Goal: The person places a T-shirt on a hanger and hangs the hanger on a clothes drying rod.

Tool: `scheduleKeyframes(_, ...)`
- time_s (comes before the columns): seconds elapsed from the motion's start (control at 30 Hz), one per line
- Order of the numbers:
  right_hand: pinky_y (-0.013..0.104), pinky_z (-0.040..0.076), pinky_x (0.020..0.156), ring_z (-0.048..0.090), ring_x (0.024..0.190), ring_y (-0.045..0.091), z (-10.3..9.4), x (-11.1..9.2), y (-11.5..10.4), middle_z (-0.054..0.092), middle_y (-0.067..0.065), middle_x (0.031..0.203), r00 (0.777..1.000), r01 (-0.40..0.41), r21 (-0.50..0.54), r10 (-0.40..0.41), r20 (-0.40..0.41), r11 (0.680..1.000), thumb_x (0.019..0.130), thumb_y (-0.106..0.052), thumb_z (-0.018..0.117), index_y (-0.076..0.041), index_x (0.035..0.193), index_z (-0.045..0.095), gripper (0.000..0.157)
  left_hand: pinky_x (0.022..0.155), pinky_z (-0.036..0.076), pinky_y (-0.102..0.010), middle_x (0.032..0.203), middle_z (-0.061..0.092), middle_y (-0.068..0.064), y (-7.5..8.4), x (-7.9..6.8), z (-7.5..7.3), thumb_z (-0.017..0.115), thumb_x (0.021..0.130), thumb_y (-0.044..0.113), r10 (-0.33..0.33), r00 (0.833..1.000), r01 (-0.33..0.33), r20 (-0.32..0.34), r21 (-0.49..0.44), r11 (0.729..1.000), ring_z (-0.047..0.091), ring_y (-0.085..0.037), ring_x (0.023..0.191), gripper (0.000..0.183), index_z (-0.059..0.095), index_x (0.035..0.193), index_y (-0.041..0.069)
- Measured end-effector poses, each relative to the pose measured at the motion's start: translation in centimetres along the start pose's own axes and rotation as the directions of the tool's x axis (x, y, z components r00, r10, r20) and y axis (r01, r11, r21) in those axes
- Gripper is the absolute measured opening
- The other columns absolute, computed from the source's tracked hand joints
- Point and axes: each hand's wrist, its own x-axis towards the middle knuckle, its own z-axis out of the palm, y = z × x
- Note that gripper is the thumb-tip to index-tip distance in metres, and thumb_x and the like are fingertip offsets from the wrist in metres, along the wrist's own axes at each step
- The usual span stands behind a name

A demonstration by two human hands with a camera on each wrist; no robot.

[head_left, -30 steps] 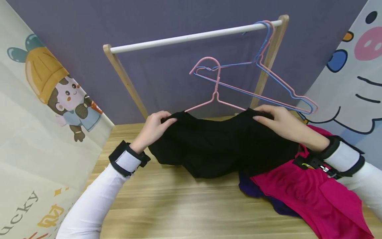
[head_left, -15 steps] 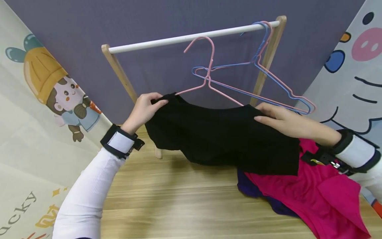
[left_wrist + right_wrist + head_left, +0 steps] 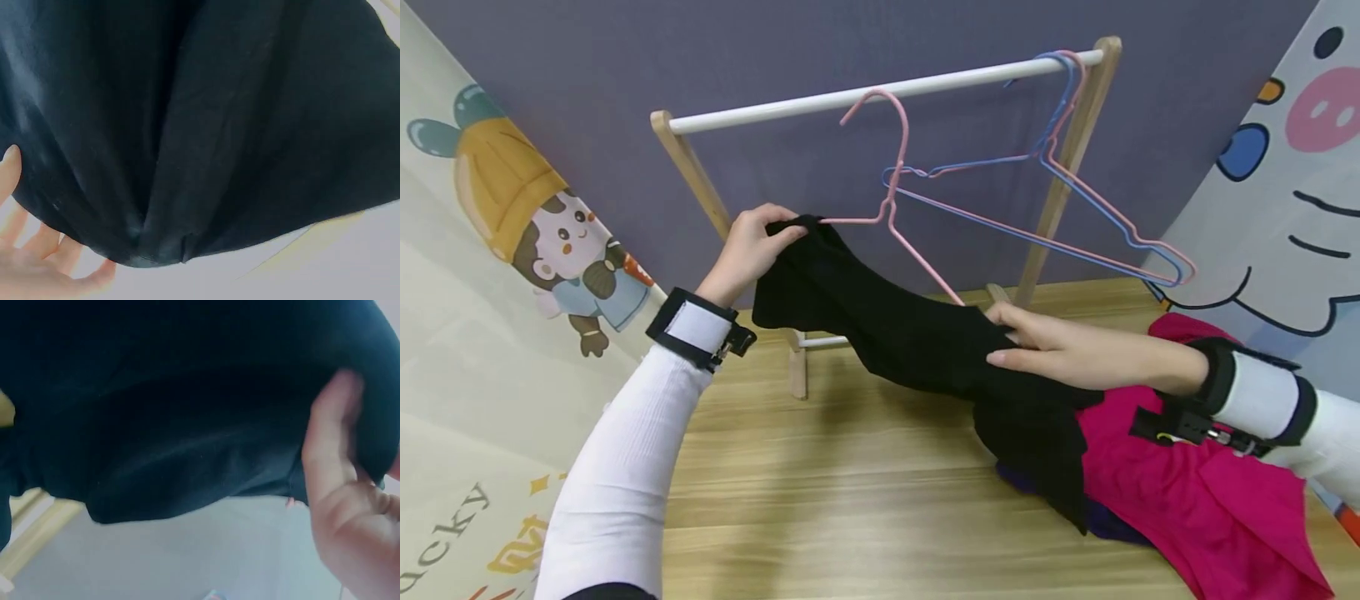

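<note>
A black top (image 3: pixel 917 333) hangs slanted on a pink hanger (image 3: pixel 917 250), its left shoulder higher than its right. My left hand (image 3: pixel 750 254) pinches the left shoulder at the hanger's end. At the lower right shoulder, my right hand (image 3: pixel 1037 346) holds the cloth between thumb and fingers. The hanger's hook overlaps the white bar (image 3: pixel 790 110) in the head view; whether they touch I cannot tell. Black cloth fills much of both wrist views, with left fingers (image 3: pixel 44 240) at its lower edge and the right thumb (image 3: pixel 334 425) against it.
Two other hangers, one blue (image 3: pixel 1063 171) and one pink (image 3: pixel 1183 258), hang at the rack's right end. A magenta garment (image 3: pixel 1210 500) and a dark purple one (image 3: pixel 1112 525) lie on the wooden table (image 3: pixel 820 517). Printed panels stand at both sides.
Both hands have raised the black top and hanger toward the bar. In the last half second the right hand has dropped and moved left, tilting the hanger, while the left rose slightly.
</note>
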Motion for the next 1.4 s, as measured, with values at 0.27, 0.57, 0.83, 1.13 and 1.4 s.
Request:
scheduleKeyframes(0.27, 0.029, 0.043, 0.049, 0.036, 0.050, 0.011, 0.9, 2.6, -0.8, 0.030, -0.004, 0.057, 0.997, 0.029, 0.182, -0.042, 0.066, 0.983, 0.090, -0.017, 0.049, -0.008, 0.093, 0.032, 0.019, 0.099, 0.031, -0.036, 0.108, 0.058, -0.022, -0.4, 1.3, -0.2, 0.056, 0.084, 0.007, 0.007, 0.999, -0.007, -0.048, -0.009, 1.000, 0.044, -0.025, 0.113, 0.018, 0.061, 0.098, -0.003)
scheduleKeyframes(0.57, 0.023, 0.037, 0.047, 0.037, 0.050, 0.011, 2.1, 5.8, -1.8, 0.039, -0.002, 0.055, 0.994, 0.084, 0.357, -0.102, 0.032, 0.930, 0.088, -0.015, 0.053, -0.004, 0.094, 0.040, 0.018, 0.097, 0.036, -0.040, 0.125, 0.048, -0.018, -0.9, 0.9, -0.6, 0.050, 0.089, 0.011, -0.061, 0.992, 0.061, -0.115, 0.002, 0.998, 0.043, -0.025, 0.114, 0.025, 0.056, 0.111, 0.002)
scheduleKeyframes(0.83, 0.023, 0.032, 0.046, 0.029, 0.047, 0.010, 2.3, 8.2, -2.8, 0.029, -0.003, 0.054, 0.991, 0.133, 0.409, -0.123, -0.051, 0.903, 0.087, -0.008, 0.052, -0.004, 0.091, 0.036, 0.017, 0.091, 0.042, -0.042, 0.123, 0.048, -0.019, -1.1, -1.6, -0.4, 0.052, 0.088, 0.022, -0.076, 0.990, 0.074, -0.115, -0.021, 0.997, 0.048, -0.028, 0.109, 0.035, 0.050, 0.120, 0.007)
scheduleKeyframes(1.13, 0.026, 0.028, 0.044, 0.025, 0.046, 0.011, 2.3, 11.9, -3.7, 0.020, -0.001, 0.058, 0.988, 0.153, 0.517, -0.138, -0.069, 0.842, 0.088, -0.011, 0.050, -0.005, 0.092, 0.028, 0.023, 0.086, 0.044, -0.047, 0.114, 0.049, -0.021, -2.3, -5.0, 0.9, 0.051, 0.089, 0.019, -0.048, 0.996, 0.049, -0.072, 0.014, 0.999, 0.051, -0.030, 0.098, 0.030, 0.054, 0.113, 0.002)
scheduleKeyframes(1.4, 0.021, 0.036, 0.045, 0.029, 0.045, 0.010, 4.1, 15.0, -4.4, 0.023, -0.002, 0.054, 0.993, 0.104, 0.695, -0.114, -0.032, 0.711, 0.089, -0.006, 0.047, -0.006, 0.098, 0.029, 0.021, 0.079, 0.048, -0.046, 0.104, 0.052, -0.021, -3.9, -7.1, 0.7, 0.051, 0.089, 0.017, -0.076, 0.992, 0.079, -0.099, 0.024, 0.997, 0.055, -0.030, 0.090, 0.025, 0.057, 0.107, 0.000)
